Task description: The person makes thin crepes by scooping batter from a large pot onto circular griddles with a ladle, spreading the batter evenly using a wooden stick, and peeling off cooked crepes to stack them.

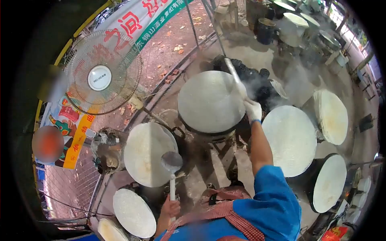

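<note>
My left hand (171, 207) is closed round the pale handle of a ladle (172, 161). The ladle's round dark bowl is over the right edge of a griddle covered with a thin pale sheet (146, 154). My right hand (252, 110), in a white glove, is wrapped round the lower end of a thick pale stick (235, 76). This stick slants up and left past the right rim of the middle griddle (209, 100), whose round top looks evenly grey. Whether the stick touches that griddle I cannot tell.
More round griddles with pale sheets stand close by: one at right (288, 140), one farther right (331, 116), one lower left (134, 213). A caged fan (100, 76) hangs at upper left. Steam rises near a black heap (261, 86). A metal pole (193, 24) stands behind.
</note>
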Demonstrator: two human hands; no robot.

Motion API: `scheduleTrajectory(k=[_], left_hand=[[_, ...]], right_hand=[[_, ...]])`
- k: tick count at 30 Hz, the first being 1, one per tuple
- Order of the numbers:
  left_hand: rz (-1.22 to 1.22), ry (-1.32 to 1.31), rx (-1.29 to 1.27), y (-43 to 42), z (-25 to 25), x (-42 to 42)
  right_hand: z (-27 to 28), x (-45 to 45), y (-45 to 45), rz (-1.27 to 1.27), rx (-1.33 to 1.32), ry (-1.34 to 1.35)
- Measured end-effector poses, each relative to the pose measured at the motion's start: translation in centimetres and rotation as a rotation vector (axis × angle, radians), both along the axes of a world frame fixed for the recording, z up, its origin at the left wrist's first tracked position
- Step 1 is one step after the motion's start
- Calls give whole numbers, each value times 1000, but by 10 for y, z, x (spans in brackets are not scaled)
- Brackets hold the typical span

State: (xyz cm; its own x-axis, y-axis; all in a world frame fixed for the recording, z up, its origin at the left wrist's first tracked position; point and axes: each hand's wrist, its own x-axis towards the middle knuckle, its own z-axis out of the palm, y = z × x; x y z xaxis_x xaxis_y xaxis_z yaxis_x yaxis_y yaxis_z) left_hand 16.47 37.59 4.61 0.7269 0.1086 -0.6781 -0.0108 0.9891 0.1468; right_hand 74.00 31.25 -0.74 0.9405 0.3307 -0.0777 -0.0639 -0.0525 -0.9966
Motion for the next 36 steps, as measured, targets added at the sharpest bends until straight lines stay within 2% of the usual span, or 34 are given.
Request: scheduleTrajectory(k=[1, 2, 4, 6, 7, 8, 9, 10, 11, 12, 14, 16, 17, 18, 19, 20, 21, 22, 24, 26, 27, 28, 29, 30, 31, 32, 34, 35, 36], left_hand=[[9, 20, 7, -3, 12, 1], [-100, 45, 200, -2, 8, -2], [22, 11, -48, 0, -19, -11], [72, 105, -86, -4, -26, -12], [98, 152, -104, -6, -29, -13], [-36, 156, 133, 6, 2, 7], [-33, 353, 212, 0, 27, 14], [-4, 292, 196, 1, 25, 9], [21, 235, 174, -1, 21, -1], [61, 203, 100, 1, 15, -3], [99, 186, 0, 6, 5, -4], [106, 198, -23, 10, 5, 5], [110, 199, -23, 10, 9, 9], [115, 199, -23, 10, 12, 13], [90, 151, -10, 11, 18, 13], [74, 49, -65, 16, 8, 8], [52, -52, -120, 21, -3, 3], [67, 18, -100, 27, -2, 13], [103, 169, -70, 34, 3, 28], [36, 137, -174, 61, -38, 30], [-79, 133, -113, 72, -53, 30], [-77, 109, -172, 81, -43, 52], [-117, 46, -111, 94, -51, 66], [-48, 52, -237, 104, -44, 90], [-39, 113, -77, 109, -33, 116], [7, 102, -5, 117, -33, 139], [-78, 58, 233, 129, -26, 182], [-20, 81, 206, 129, -17, 206], [37, 107, 176, 128, -10, 228]], right_hand=[[-14, -15, -3, 2, -51, 35], [-29, -32, -11, 5, -109, 61], [-62, -88, -2, 25, 21, 1], [-16, -126, 4, 227, -149, -213], [-21, -119, -7, 265, -134, -119], [6, -113, -23, 152, -207, 154], [28, -112, -33, 40, 83, 306], [38, -111, -46, -72, 368, 455], [-17, -101, -54, -25, 328, 473], [-14, -124, -49, 14, 328, 601], [-65, -157, -29, -11, 143, 425], [-45, -169, -28, 104, 24, 377], [-52, -155, -36, 154, -28, 146], [-27, -144, -43, 79, 87, 358], [-34, -116, -50, 103, 53, 342], [-34, -94, -49, 58, 256, 224], [-4, -79, -39, -147, 383, 340], [-14, -45, -42, -120, -102, 93], [-23, -25, -36, -8, -787, -458], [-16, -32, -26, 280, -995, -561], [-16, -43, -32, 312, -1014, -719], [-8, -51, -43, 340, -997, -736], [5, -51, -56, 365, -976, -761], [11, -50, -67, 392, -953, -787], [6, -45, -72, 282, -914, -681], [-38, -33, -79, 154, -643, -567], [-18, -61, -80, 178, -835, -620], [9, -84, -81, 246, -1003, -754], [15, -91, -84, 282, -982, -775]])
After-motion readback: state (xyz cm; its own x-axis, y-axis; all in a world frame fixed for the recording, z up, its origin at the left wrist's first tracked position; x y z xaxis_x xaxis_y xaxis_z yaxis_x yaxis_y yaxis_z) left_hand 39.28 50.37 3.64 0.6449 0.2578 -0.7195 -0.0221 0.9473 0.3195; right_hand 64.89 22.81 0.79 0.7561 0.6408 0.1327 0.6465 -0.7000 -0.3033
